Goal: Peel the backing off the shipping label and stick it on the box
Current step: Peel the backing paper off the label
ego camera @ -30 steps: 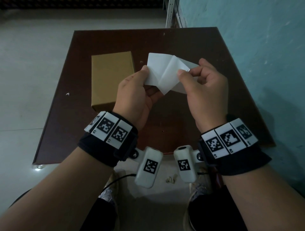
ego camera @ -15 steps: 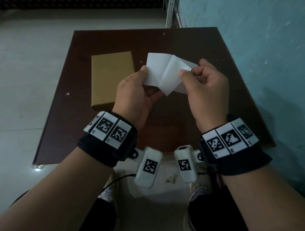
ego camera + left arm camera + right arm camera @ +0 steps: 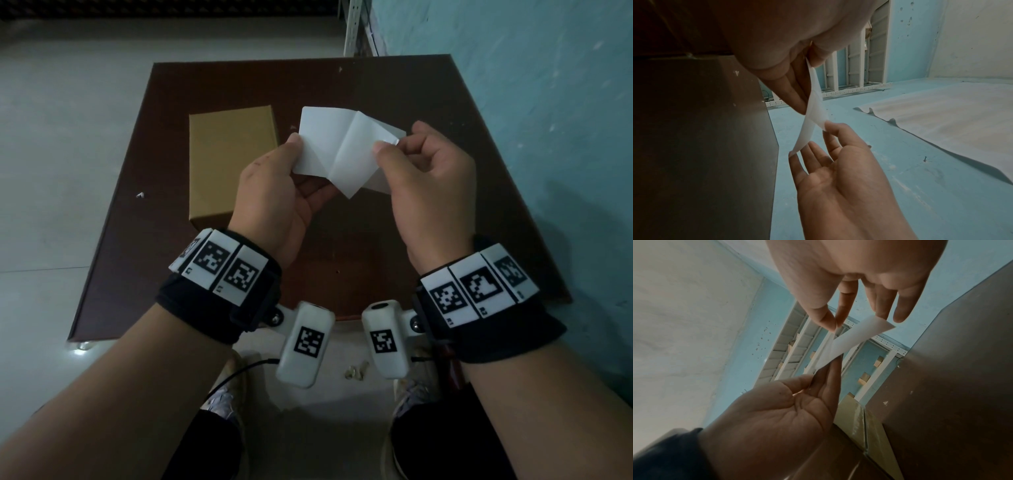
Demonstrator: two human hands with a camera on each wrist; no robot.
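Note:
A white shipping label (image 3: 323, 137) is held in the air above the brown table (image 3: 219, 78). My left hand (image 3: 301, 161) pinches its left edge, thumb on top and fingers beneath. My right hand (image 3: 390, 144) pinches a peeled corner of one layer between thumb and index, and that layer folds back over the sheet along a crease. In the right wrist view the two layers (image 3: 855, 335) part in a V at the right hand's pinch (image 3: 835, 327). In the left wrist view the sheet (image 3: 813, 113) appears edge-on. The tan cardboard box (image 3: 233, 161) lies flat on the table, left of my hands.
A teal wall (image 3: 531, 102) stands close along the table's right edge. Metal shelving (image 3: 356, 31) stands beyond the far right corner. A pale floor (image 3: 68, 137) lies to the left. The table's near edge is just ahead of my wrists.
My right hand has crept slightly to the right with the peeled corner, so the fold has opened a little. The left hand and the box have stayed put.

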